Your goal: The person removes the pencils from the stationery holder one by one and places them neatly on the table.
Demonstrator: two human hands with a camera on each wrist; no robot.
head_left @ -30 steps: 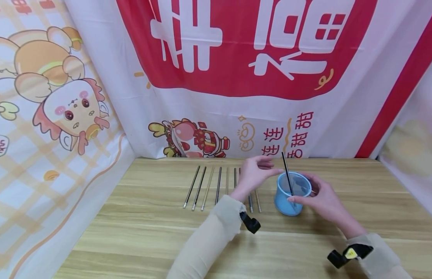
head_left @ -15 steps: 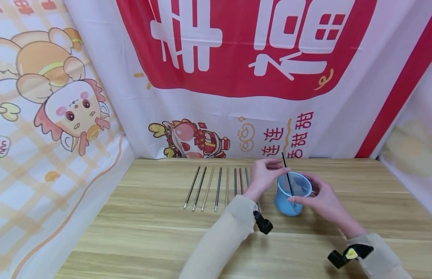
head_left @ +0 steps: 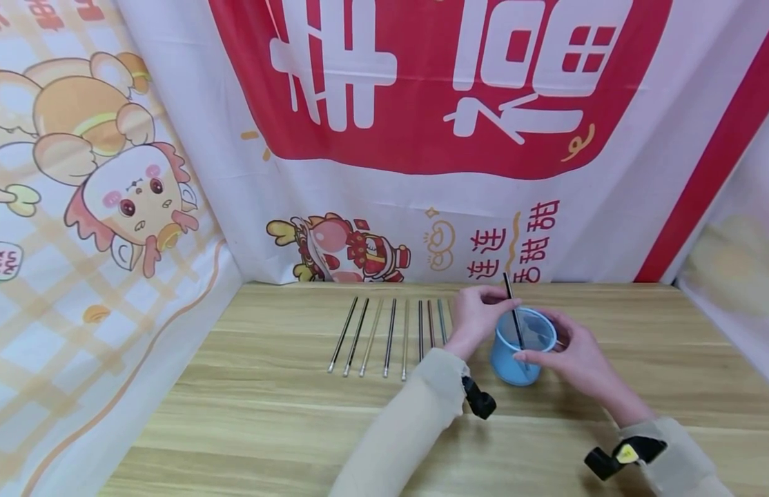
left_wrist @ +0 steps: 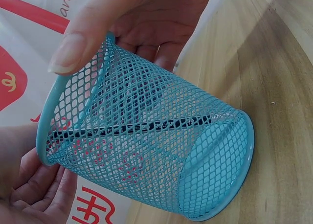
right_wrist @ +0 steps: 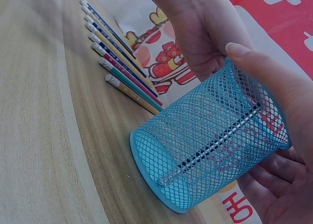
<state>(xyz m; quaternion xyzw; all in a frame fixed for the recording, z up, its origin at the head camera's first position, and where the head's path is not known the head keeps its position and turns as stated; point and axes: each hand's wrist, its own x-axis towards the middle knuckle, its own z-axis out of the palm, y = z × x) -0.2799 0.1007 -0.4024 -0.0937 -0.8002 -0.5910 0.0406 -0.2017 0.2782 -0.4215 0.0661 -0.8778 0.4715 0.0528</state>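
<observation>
A light-blue mesh pencil cup stands upright on the wooden table. My right hand grips it from the right, its thumb over the near side by the rim and its fingers round the far side. One black pencil leans inside, its eraser end down on the cup's bottom, seen through the mesh in the left wrist view. At the cup's back left rim, my left hand pinches the pencil's upper part between thumb and fingers; the exact contact is partly hidden.
Several pencils, black, natural wood, red and green, lie in a row left of the cup, erasers toward me. My left forearm covers some of them. Printed cloth hangs behind the table.
My left hand has moved right, from beside the cup to the pencil in it, and more of the lying pencils show. The right hand and cup have stayed in place.
</observation>
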